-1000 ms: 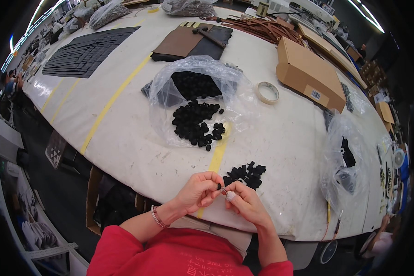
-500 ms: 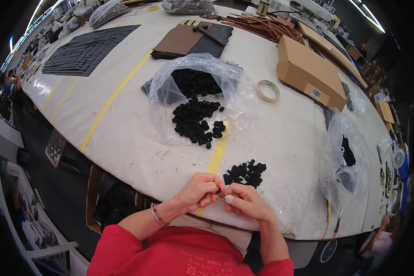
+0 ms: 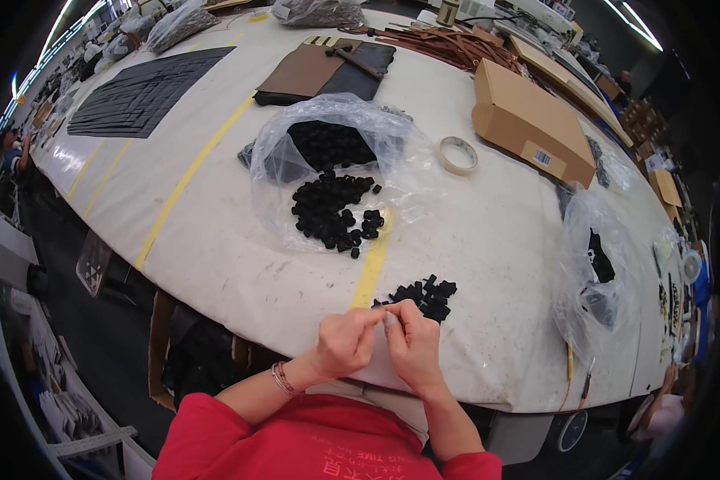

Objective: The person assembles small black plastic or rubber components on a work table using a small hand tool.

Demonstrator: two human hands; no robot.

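Observation:
Near the front edge of the table, my left hand (image 3: pixel 347 342) and my right hand (image 3: pixel 414 344) meet at the fingertips, both closed. Whatever they pinch between them is hidden by the fingers. The right thumb has something whitish on its tip. Just beyond the right hand lies a small pile of black pieces (image 3: pixel 432 298), partly covered by that hand. Farther off, a clear plastic bag (image 3: pixel 268 216) lies open toward me. Many small black loop-like pieces (image 3: pixel 328 210) spill from its mouth onto the plastic.
A tape roll (image 3: pixel 458 155) and a cardboard box (image 3: pixel 532 120) sit right of the bag. Farther right lies another clear bag (image 3: pixel 588 280). Dark strips (image 3: pixel 148 92), brown and black sheets with a hammer (image 3: pixel 356 60) on them, and brown straps (image 3: pixel 448 44) occupy the far side.
My hands have turned so their backs face up more, and the fingers have closed over the small dark piece that showed between them. The whole view has shifted slightly.

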